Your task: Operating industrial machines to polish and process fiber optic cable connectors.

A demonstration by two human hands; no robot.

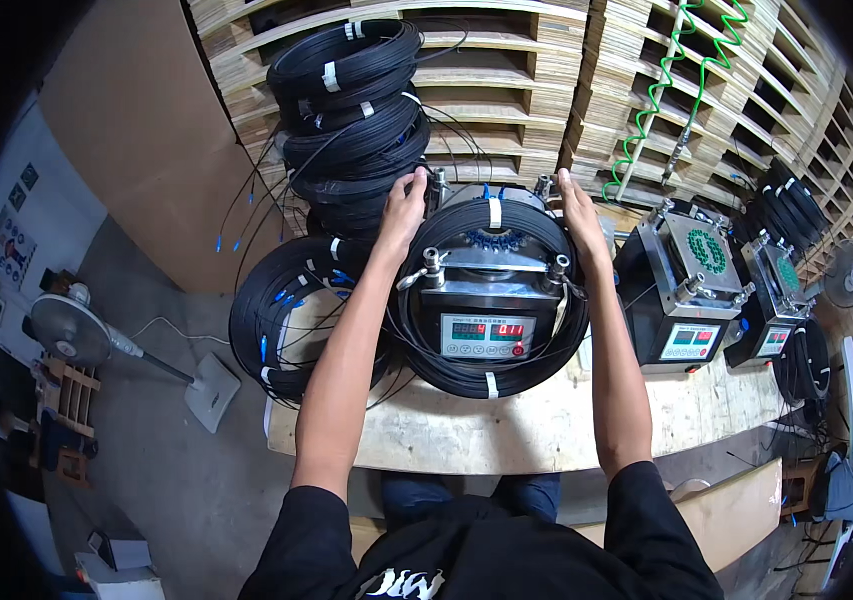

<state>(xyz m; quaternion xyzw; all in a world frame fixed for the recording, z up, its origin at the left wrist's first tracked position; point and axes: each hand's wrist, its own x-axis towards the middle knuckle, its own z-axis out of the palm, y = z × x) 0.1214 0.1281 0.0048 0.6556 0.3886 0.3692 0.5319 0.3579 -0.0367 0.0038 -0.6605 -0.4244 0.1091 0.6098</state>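
Here, three machines (487,338) show; one cable coil (462,380) rings the nearest machine's front, between left hand (405,212) and right hand (583,218), grip impossible to tell.

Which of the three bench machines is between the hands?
The leftmost machine, framed by a black cable coil; the other two, green-topped, stand right of both hands.

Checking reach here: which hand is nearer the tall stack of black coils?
Left. The left hand is close beside the stack, at its lower right; the right hand is farther right, across the nearest machine.
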